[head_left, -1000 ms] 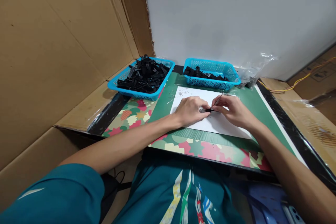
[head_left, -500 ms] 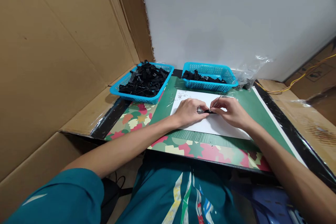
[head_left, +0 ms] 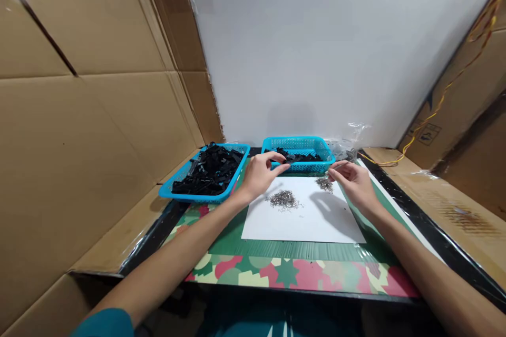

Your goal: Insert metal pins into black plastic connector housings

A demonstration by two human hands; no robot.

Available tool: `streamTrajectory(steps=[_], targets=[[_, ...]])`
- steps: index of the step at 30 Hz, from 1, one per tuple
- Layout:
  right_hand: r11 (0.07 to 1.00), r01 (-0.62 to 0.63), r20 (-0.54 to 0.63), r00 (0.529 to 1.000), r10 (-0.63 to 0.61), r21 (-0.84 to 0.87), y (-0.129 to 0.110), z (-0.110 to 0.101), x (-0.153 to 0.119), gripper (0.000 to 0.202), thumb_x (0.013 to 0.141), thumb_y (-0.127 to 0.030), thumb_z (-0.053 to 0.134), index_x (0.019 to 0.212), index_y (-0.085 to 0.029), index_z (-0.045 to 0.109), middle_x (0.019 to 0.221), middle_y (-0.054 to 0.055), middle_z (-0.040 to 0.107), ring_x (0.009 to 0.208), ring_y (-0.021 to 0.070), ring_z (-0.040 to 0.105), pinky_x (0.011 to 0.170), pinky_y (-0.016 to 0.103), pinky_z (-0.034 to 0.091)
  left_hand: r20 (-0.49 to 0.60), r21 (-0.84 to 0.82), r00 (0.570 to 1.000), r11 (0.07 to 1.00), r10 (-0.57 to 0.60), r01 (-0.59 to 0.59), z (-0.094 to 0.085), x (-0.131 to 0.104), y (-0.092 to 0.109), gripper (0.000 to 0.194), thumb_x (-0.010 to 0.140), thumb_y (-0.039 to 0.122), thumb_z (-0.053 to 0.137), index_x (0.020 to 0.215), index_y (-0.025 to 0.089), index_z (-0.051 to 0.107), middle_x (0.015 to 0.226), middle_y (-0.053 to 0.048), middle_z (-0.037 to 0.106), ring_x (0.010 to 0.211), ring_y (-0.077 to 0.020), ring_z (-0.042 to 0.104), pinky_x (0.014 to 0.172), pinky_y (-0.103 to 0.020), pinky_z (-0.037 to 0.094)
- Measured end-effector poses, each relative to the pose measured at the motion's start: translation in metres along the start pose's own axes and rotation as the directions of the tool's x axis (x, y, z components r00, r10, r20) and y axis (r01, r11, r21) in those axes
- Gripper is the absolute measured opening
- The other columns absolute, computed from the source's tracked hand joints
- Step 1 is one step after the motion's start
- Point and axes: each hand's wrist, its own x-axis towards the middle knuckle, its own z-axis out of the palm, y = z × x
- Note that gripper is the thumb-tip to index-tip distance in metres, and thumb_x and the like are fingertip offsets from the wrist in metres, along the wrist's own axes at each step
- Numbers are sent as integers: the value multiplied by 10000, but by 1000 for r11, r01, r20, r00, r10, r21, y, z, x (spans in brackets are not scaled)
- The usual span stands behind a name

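My left hand (head_left: 261, 172) is raised at the front edge of the right-hand blue basket (head_left: 329, 164). Its thumb and index finger close around what looks like a small black piece (head_left: 288, 161), hard to tell from the black parts behind it. My right hand (head_left: 351, 181) pinches a slim metal tool (head_left: 343, 165), probably tweezers, above the right side of the white sheet (head_left: 272, 226). On that sheet lie a larger heap of tiny metal pieces (head_left: 283, 199) and a smaller metal heap (head_left: 324, 184), the latter just below my right fingertips.
A left-hand blue basket (head_left: 233, 192) is piled high with black parts (head_left: 213, 171). Clear plastic bags (head_left: 348, 147) stand behind my right hand. Cardboard walls (head_left: 118, 116) enclose the left side, and a yellow cable (head_left: 429, 118) hangs at the right.
My hands, together over the sheet before, are now apart. The left has gone to the right-hand basket, uncovering the metal heaps. The right has drawn back rightward. The view has tilted up.
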Motion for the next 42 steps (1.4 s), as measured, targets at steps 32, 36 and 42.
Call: streamTrajectory(steps=[32, 36, 42], targets=[[983, -185, 372, 913, 166, 17, 10, 8, -10, 483, 916, -673, 681, 916, -191, 654, 891, 108, 741, 814, 240, 707, 796, 413, 574, 245, 496, 929, 859, -277, 126, -144, 82, -99, 343, 889, 392, 673, 1059, 121, 797, 817, -78, 778, 815, -212, 700, 791, -303, 517], [958, -280, 440, 870, 224, 66, 20, 13, -12, 502, 915, -682, 661, 1022, -193, 628, 783, 53, 698, 684, 194, 632, 694, 368, 524, 221, 622, 907, 768, -358, 151, -164, 53, -117, 287, 846, 417, 711, 1007, 194, 791, 921, -61, 789, 888, -224, 708, 788, -295, 504], [956, -294, 449, 854, 262, 1, 27, 14, -16, 443, 952, -607, 591, 1115, -194, 596, 701, -24, 583, 595, 163, 541, 614, 335, 443, 196, 745, 891, 653, -409, 136, -172, 31, -117, 358, 848, 396, 748, 1167, 242, 695, 1046, -43, 769, 978, -242, 688, 787, -291, 477]])
